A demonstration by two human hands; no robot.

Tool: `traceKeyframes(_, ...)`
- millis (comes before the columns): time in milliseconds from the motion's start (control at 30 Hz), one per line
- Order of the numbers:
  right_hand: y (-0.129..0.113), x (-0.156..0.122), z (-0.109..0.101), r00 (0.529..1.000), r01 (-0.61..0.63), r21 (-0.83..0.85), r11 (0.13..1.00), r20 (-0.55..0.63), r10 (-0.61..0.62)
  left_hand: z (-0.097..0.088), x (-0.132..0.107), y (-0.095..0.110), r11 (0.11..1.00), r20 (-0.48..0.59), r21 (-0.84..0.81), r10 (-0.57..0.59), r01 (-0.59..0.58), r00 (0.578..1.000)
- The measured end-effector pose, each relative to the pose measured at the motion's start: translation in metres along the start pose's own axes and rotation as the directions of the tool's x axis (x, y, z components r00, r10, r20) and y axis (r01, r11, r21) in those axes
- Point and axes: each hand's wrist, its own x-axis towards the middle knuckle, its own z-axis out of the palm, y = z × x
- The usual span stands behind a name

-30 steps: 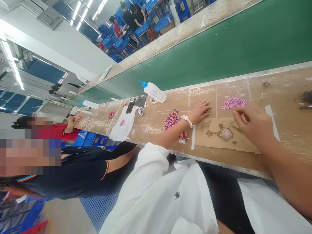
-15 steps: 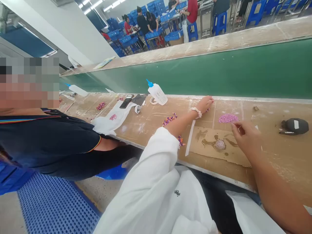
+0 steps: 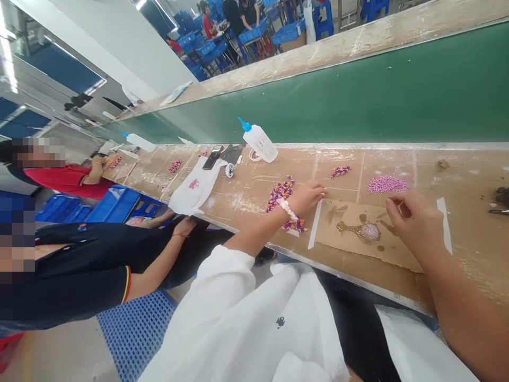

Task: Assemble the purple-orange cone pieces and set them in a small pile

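Note:
My left hand (image 3: 306, 198), a white scrunchie on its wrist, hovers with fingers loosely extended between two heaps of small purple-and-orange pieces. The larger heap (image 3: 280, 193) lies partly behind my wrist, and the smaller heap (image 3: 341, 171) is just beyond my fingertips. I see nothing in this hand. My right hand (image 3: 411, 217) has thumb and forefinger pinched together beside a patch of tiny pink beads (image 3: 387, 184). Whatever it pinches is too small to make out. Between my hands, a gold-coloured ornament with a round pink bead-covered head (image 3: 369, 232) rests on a wet-stained cardboard sheet (image 3: 342, 252).
A white bottle with a blue nozzle (image 3: 260, 142) leans by a tape roll. Left of it are a phone (image 3: 213, 157) and a white cloth (image 3: 194, 187). A dark object (image 3: 501, 197) is at far right. Beyond runs a green belt (image 3: 358, 101). Co-workers sit to my left.
My left hand has drawn back from the smaller purple-and-orange heap, uncovering it. My right hand stays pinched near the pink beads. The view has turned left, showing more of the co-workers.

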Motion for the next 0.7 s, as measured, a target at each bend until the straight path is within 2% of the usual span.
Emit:
traceKeyframes(100,0.000,0.000,0.000,1.000,-0.003,-0.002,1.000,0.005,0.003,0.017,0.013,0.013,0.998,0.095,0.051,0.042,-0.047,0.995)
traceKeyframes(200,0.001,0.001,-0.002,1.000,-0.012,-0.014,1.000,0.005,0.012,0.022,0.024,0.013,0.992,0.168,0.090,0.074,-0.090,0.983)
traceKeyframes(567,0.005,0.003,-0.004,1.000,0.001,-0.035,0.999,-0.028,-0.002,0.007,0.039,0.004,0.964,0.335,0.104,0.198,-0.245,0.921)
traceKeyframes(700,0.004,0.006,-0.007,0.996,-0.085,-0.048,0.995,0.001,0.086,0.002,0.042,0.007,0.967,0.372,0.091,0.189,-0.238,0.909)
